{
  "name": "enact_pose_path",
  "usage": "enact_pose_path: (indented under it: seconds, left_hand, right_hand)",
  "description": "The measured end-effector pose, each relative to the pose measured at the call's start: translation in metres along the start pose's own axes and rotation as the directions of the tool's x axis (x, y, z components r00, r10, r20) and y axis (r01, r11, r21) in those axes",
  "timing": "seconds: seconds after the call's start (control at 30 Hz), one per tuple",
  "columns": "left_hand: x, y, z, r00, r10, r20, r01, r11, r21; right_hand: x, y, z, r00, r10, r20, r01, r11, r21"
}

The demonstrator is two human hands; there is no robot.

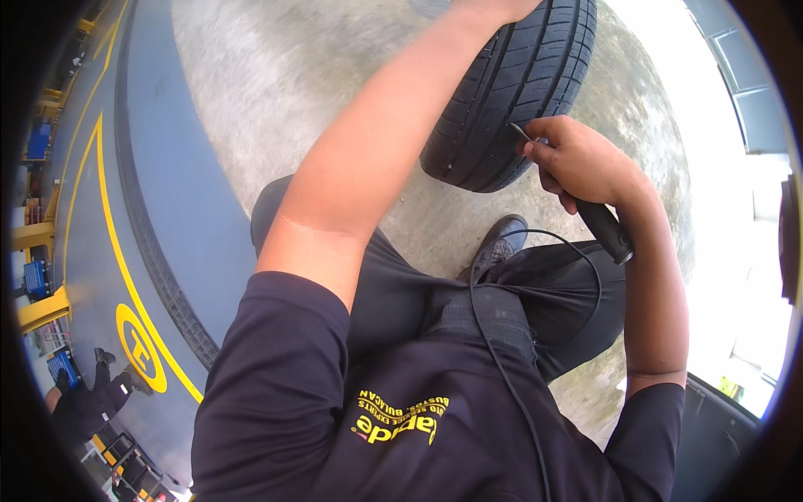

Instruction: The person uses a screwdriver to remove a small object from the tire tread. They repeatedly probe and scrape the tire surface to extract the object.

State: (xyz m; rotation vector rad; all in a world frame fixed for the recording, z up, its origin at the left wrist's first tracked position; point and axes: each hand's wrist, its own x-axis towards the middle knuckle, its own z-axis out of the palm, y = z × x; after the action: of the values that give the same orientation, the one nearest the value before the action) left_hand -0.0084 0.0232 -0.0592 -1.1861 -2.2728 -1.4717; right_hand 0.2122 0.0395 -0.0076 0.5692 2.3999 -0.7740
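A black tyre (pixel 527 79) stands upright on the floor in front of me, its grooved tread facing me. My left hand (pixel 500 7) reaches to the tyre's upper part; the frame's top edge cuts it off and its fingers do not show. Beside the lower right of the tread, my right hand (pixel 577 159) is closed around a hand tool with a thick black handle (pixel 608 234). The handle sticks out below the palm toward my wrist. A thin metal tip (pixel 519 131) pokes out past the thumb and forefinger, close to the tread; whether it touches cannot be made out.
Under the tyre lies a concrete floor (pixel 268 75). My shoe (pixel 502 238) is just below it. A thin black cable (pixel 493 351) loops over my lap. To the left runs a grey floor with yellow lines (pixel 113 226); another person (pixel 92 402) stands at far lower left.
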Motion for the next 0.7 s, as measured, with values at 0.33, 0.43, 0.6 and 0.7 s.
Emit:
enact_pose_path:
  seconds: [0.33,0.43,0.6,0.7]
  left_hand:
    - [-0.011,0.032,0.011,0.999,-0.037,0.038,0.039,0.998,-0.045]
    - [-0.006,0.021,-0.003,0.996,-0.078,0.032,0.080,0.996,-0.048]
    - [0.027,-0.015,-0.004,0.996,-0.082,-0.041,0.084,0.995,0.051]
    - [0.035,-0.014,-0.009,0.988,-0.149,0.035,0.150,0.989,-0.002]
  right_hand:
    - [0.061,0.006,0.111,0.875,-0.213,0.435,0.124,0.967,0.224]
    - [0.042,0.036,0.093,0.935,-0.109,0.338,0.032,0.974,0.226]
    - [0.003,0.064,0.065,0.999,0.004,0.039,-0.020,0.910,0.414]
    - [-0.003,0.053,0.062,0.993,0.025,-0.112,0.033,0.876,0.480]
